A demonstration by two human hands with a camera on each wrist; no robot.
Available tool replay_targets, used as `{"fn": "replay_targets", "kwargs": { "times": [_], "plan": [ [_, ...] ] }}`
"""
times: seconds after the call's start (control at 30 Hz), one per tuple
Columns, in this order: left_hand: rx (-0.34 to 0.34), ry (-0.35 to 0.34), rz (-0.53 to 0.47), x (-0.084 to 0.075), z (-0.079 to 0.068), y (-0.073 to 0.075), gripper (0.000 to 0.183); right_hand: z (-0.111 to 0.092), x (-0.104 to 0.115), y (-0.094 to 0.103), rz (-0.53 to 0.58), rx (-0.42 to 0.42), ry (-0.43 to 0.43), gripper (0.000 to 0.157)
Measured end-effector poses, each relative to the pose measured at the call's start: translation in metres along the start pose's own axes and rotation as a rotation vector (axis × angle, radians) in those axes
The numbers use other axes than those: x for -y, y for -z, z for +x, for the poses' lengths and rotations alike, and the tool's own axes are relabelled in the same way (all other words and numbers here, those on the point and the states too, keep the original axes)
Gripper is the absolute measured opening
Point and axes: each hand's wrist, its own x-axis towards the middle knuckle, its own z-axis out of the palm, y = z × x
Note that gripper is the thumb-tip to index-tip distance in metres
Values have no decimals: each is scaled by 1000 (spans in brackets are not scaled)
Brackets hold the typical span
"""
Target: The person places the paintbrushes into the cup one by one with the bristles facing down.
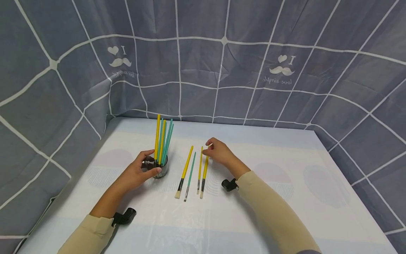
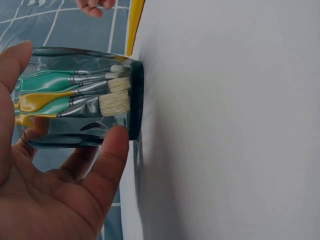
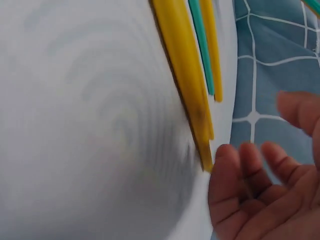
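Inside the glass (image 2: pixel 136 95), only the left-wrist view shows bristles (image 2: pixel 114 104).

A white table (image 1: pixel 177 233), printed with faint rounded shapes, fine stripes and pale blue bands, carries a glass (image 1: pixel 164 170) towards its left side. To the right of it lie four paintbrushes, roughly side by side, bristles towards the person: a yellow brush (image 1: pixel 187 164), a green brush (image 1: pixel 191 170), a thin yellow brush (image 1: pixel 200 169) and a thicker yellow brush (image 1: pixel 205 169).
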Motion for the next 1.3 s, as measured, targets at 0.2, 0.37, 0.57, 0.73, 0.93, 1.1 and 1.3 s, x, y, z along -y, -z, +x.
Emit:
{"fn": "replay_targets", "kwargs": {
  "times": [0.2, 0.37, 0.57, 0.73, 0.93, 1.1, 1.3],
  "plan": [
    [-2, -2, -5, 1, 0, 0, 79, 0, -6, 6, -61, 71, -92, 29],
    [4, -3, -16, 0, -1, 0, 78, 3, -12, 3, -85, 92, -96, 23],
    [5, 6, -17, -1, -1, 0, 79, 3, -13, 2, -96, 87, -97, 24],
    [5, 3, -13, -2, -1, 0, 79, 5, -12, -1, -144, 62, -86, 24],
    [5, 14, -14, -2, -1, 1, 79, 8, -9, -7, -219, 44, -76, 25],
    [9, 11, -16, -2, -1, 1, 80, 10, -6, -8, -256, 34, -97, 26],
    [10, 14, -14, -2, 0, 1, 80, 12, -5, -9, -259, 41, -109, 27]
  ]
}}
